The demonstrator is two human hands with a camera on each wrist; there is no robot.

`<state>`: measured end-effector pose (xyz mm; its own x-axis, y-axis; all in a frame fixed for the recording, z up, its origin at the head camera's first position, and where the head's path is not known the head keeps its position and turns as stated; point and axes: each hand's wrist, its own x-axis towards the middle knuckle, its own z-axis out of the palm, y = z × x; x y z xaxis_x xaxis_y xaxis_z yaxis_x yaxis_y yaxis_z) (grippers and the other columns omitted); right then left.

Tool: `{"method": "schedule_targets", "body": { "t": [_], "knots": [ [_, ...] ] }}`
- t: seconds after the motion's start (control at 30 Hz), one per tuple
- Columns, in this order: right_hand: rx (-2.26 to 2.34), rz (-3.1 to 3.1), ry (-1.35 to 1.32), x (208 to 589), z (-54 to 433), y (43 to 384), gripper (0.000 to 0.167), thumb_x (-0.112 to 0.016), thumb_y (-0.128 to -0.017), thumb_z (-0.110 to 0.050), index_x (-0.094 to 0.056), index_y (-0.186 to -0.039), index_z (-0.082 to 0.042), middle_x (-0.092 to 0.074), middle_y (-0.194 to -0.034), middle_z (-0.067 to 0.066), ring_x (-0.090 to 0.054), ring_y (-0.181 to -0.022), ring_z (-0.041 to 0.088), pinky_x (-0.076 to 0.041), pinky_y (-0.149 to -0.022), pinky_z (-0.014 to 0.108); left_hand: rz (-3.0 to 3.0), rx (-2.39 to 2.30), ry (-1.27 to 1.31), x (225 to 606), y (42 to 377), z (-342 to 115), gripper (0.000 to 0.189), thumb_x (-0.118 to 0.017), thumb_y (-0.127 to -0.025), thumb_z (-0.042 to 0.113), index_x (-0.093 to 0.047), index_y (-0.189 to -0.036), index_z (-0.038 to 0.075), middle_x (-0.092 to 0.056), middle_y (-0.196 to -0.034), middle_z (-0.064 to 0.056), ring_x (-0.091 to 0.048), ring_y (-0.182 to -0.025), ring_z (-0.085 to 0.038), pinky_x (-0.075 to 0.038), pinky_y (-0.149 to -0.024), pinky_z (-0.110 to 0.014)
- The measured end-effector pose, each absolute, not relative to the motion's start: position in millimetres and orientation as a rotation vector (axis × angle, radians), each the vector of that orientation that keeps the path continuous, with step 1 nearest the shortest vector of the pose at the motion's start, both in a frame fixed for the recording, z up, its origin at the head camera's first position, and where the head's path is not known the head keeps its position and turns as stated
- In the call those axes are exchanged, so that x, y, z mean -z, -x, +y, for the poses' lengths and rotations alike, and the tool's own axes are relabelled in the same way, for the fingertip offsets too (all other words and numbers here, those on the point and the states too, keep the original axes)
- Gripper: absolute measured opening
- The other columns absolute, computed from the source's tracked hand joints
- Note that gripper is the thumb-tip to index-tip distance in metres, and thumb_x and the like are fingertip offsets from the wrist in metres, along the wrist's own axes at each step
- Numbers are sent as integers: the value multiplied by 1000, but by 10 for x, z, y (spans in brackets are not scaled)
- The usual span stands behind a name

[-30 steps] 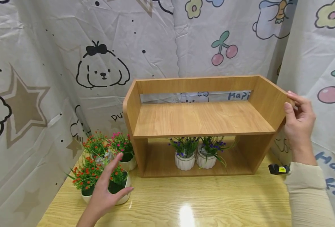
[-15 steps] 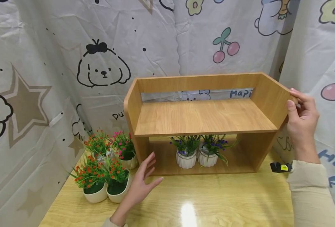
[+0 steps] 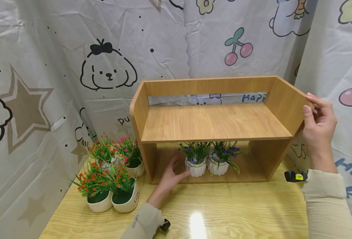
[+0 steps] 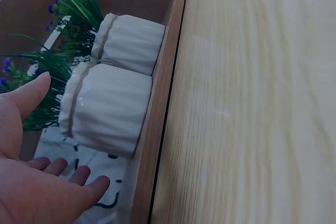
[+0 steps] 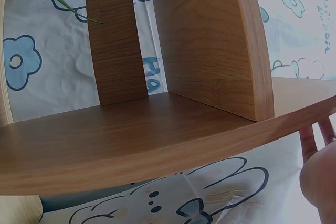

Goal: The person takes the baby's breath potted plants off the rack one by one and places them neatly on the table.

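- Head view: the left hand sits at six o'clock, its arm rising from the bottom of the frame; the fingers are extended and the thumb stands well away from them, holding nothing.
- Toward three o'clock from that palm stands the nearer white pot, upright on the lower board of the wooden shelf — whether the thumb tip meets its side is hard to tell.
- Beside it, at five o'clock in the frame, is the farther white pot; both carry green leaves and small purple-blue flowers.
- At three o'clock the right hand is raised above its beige sleeve, thumb and curled fingers pinching the shelf's upper front edge.
- Left wrist view: the hand lies at eight o'clock, its thumb across the foliage and its fingers lower down, the nearer pot at nine o'clock.
- Right wrist view: only part of the hand shows, at four o'clock, fingers by the shelf's edge.
- Around eight o'clock in the head view, potted plants with orange and pink flowers cluster on the table.
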<state>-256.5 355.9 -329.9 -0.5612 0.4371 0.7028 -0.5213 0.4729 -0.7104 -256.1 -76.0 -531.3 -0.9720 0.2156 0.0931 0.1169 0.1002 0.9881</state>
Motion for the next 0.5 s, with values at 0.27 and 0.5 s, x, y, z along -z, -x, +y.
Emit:
{"method": "schedule_targets", "body": {
  "t": [0.27, 0.5],
  "knots": [
    [-1270, -1734, -94, 3315, 3591, 2590, 35, -56, -106, -9, -62, -140, -9, -62, -142, -2, -56, -114, 8, -44, -93, 20, 2160, -2117, -312, 5398, 2725, -517, 102, -87, -84, 13, -23, -163, 6, -26, -167, -23, -25, -153, -48, -23, -126, -58],
    [-1267, -1739, -100, 3323, 3600, 2602, 35, -57, -105, -10, -62, -140, -10, -62, -142, -2, -57, -114, 8, -44, -93, 20, 2099, -2219, -329, 5427, 2776, -366, 98, -86, -81, 3, -27, -160, 6, -36, -161, -21, -30, -152, -41, -22, -128, -54]
  ]
}}
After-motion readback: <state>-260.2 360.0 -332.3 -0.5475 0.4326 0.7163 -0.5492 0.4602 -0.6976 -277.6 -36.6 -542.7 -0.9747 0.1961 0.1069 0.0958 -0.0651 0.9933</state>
